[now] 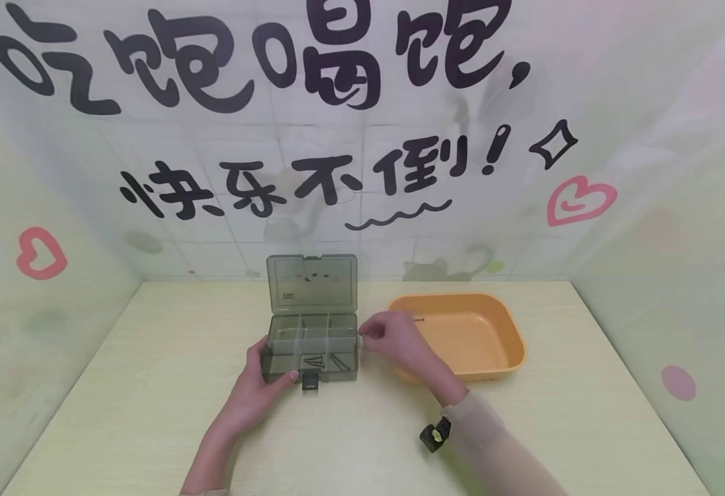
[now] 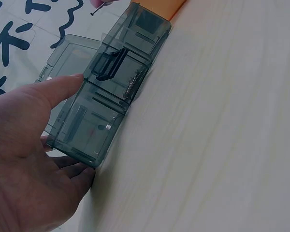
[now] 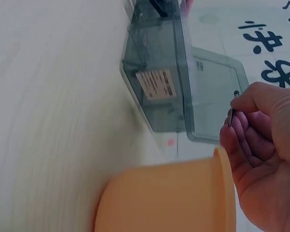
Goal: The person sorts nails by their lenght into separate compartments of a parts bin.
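Observation:
A grey see-through compartment box (image 1: 279,364) stands on the table with its lid (image 1: 312,284) raised at the back. My left hand (image 1: 252,393) holds the box at its left end, thumb on the front edge near the dark latch (image 1: 310,381) and fingers round the side. Several screws (image 1: 314,362) lie in the front compartments. Just off the box's right side, my right hand (image 1: 396,339) pinches a small screw (image 3: 234,110) between thumb and fingertips. In the left wrist view this screw (image 2: 97,9) shows above the box's far end.
An orange tray (image 1: 511,324) stands right of the box, partly behind the right forearm. One more screw (image 1: 420,319) shows in it near the left rim. A printed backdrop (image 1: 362,234) rises behind the table. A dark wrist camera (image 1: 435,435) is strapped at the right sleeve.

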### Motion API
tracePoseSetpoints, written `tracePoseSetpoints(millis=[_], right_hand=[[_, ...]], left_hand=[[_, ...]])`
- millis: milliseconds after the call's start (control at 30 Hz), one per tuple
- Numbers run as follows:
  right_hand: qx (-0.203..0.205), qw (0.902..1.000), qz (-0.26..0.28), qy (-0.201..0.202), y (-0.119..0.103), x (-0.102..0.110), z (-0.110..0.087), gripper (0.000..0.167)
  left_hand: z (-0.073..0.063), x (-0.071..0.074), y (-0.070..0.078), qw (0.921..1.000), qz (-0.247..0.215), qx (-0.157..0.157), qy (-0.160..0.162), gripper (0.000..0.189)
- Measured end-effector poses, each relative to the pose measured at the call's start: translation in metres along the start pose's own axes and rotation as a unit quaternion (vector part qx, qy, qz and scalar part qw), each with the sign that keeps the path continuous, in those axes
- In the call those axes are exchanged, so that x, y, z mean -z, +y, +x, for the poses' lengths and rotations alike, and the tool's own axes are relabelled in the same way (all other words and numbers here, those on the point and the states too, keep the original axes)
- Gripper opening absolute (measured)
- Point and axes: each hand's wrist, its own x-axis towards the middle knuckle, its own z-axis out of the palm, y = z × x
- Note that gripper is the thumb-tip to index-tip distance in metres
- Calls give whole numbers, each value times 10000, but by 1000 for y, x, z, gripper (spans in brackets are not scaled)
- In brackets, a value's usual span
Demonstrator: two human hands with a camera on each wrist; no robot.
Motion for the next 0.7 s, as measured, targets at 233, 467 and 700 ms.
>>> tracePoseSetpoints(millis=[233,467,700], right_hand=[[118,9999,-100,-55,-8,-18,8,19],[-2,9995,-301,-81,-15,-32,13,18],[-76,9981,-610,-41,-14,-39,15,17]], left_hand=[[0,1,-1,10000,-3,9,-37,101],[0,2,-1,10000,33,9,-10,100],[1,1,-3,10000,-22,-42,-2,100]])
